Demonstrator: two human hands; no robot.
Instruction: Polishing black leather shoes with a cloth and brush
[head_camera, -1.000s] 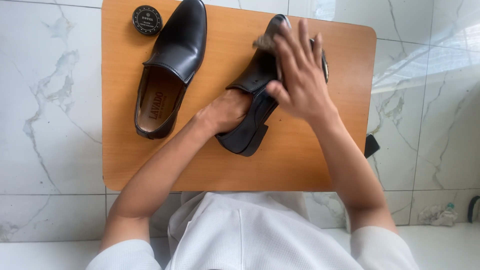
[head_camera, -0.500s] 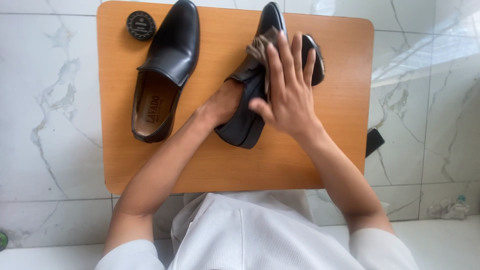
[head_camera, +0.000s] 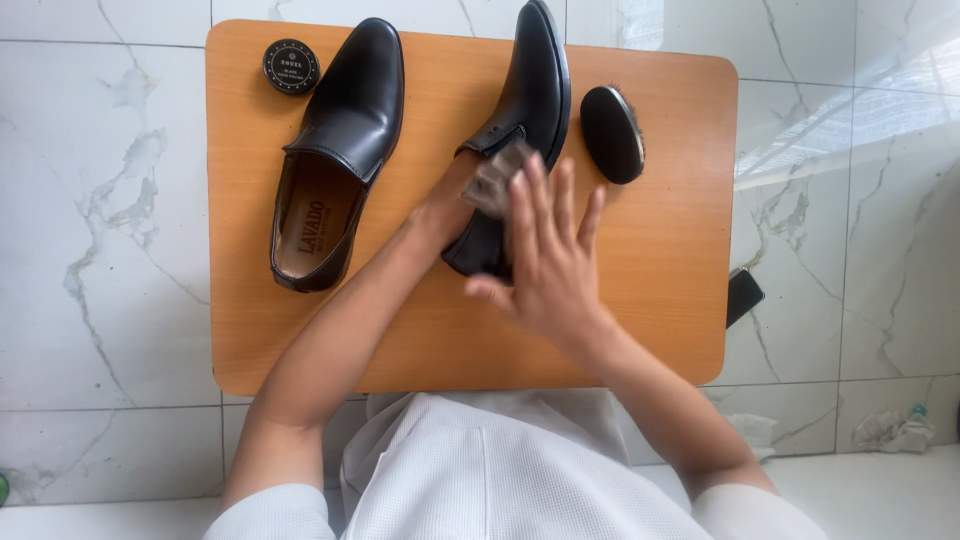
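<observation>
My right hand (head_camera: 545, 262) lies flat with the fingers spread, pressing a small greyish cloth (head_camera: 497, 180) against the side of a black shoe (head_camera: 525, 110); only a corner of the cloth shows past my fingertips, so I cannot tell how much of it is under the palm. My left hand (head_camera: 445, 205) is pushed into the opening of that same shoe from the 8 o'clock side, with the wrist showing and the fingers hidden inside, so I cannot tell how they are curled, though the hand carries the shoe from within. The shoe sits tilted on its side, toe pointing to 12 o'clock and just over the far edge of the orange wooden table (head_camera: 650, 300).

Just beside the shoe at 3 o'clock lies an oval black brush (head_camera: 611, 133), apart from my fingers. At 9 o'clock from the held shoe rests the second black shoe (head_camera: 335, 165), upright on its sole, its tan lining facing up. Beyond it, at the table's 11 o'clock corner, sits a round black tin (head_camera: 291, 66) with its lid on. White marble tiles (head_camera: 100, 200) surround the table.
</observation>
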